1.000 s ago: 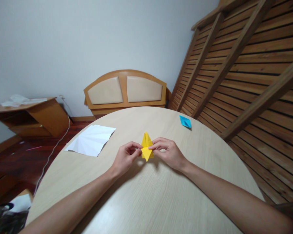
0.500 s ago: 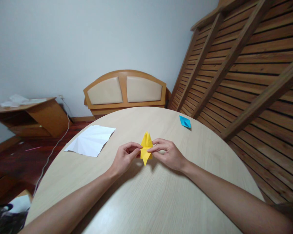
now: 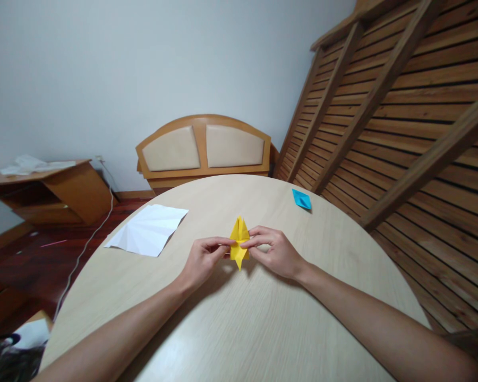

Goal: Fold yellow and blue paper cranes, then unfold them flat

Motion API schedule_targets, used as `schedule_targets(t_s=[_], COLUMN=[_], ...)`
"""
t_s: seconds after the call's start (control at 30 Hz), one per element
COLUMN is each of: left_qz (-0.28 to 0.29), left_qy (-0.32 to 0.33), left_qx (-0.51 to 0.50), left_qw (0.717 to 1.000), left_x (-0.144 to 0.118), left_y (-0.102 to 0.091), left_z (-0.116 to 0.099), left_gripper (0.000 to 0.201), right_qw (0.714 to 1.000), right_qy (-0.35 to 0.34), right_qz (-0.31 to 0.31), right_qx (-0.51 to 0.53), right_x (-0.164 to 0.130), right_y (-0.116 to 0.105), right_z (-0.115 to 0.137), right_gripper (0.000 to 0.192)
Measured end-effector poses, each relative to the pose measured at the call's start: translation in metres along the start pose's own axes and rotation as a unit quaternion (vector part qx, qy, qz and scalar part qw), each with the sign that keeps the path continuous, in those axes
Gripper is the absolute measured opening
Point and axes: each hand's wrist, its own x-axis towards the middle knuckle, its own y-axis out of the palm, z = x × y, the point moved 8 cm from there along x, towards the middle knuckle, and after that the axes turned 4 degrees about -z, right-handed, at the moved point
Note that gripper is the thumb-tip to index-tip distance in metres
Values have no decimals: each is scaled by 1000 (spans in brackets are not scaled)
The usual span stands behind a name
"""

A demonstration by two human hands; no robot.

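Left hand [image 3: 202,258] and right hand [image 3: 274,249] pinch the yellow folded paper [image 3: 239,243] from either side, above the round table [image 3: 231,329].

Both hands, left [image 3: 201,259] and right [image 3: 274,252], pinch fingertip to fingertip.

A small folded piece of bright yellow origami paper [image 3: 239,241] is pinched between the fingertips of the left hand [image 3: 201,258] and the right hand [image 3: 273,251], held at its middle from either side. It is a narrow kite-like shape with creased flaps, two points rising away from the person beyond the fingers and one sharp point reaching down toward the table below them. It stands nearly upright, tilted slightly back.
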Motion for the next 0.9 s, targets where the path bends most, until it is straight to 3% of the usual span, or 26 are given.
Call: schedule_targets(t_s=[0.3, 0.5, 0.73, 0.9], left_qz=[3, 4, -4, -9], left_qy=[10, -30, -39, -36], left_qx=[-15, -103, -97, -89], left_qw=[1000, 994, 995, 995], left_x=[1, 1, 3, 2], left_y=[2, 5, 4, 3], left_z=[-2, 7, 9, 6], left_gripper=[24, 41, 44, 44], right_qw=[1000, 999, 999, 1000], right_qy=[-10, -32, -42, -7], right_qz=[2, 13, 24, 23], right_qx=[-23, -32, -22, -3], right_x=[-1, -1, -2, -1], right_y=[0, 2, 2, 3], right_z=[-1, 1, 4, 3], right_gripper=[26, 27, 29, 16])
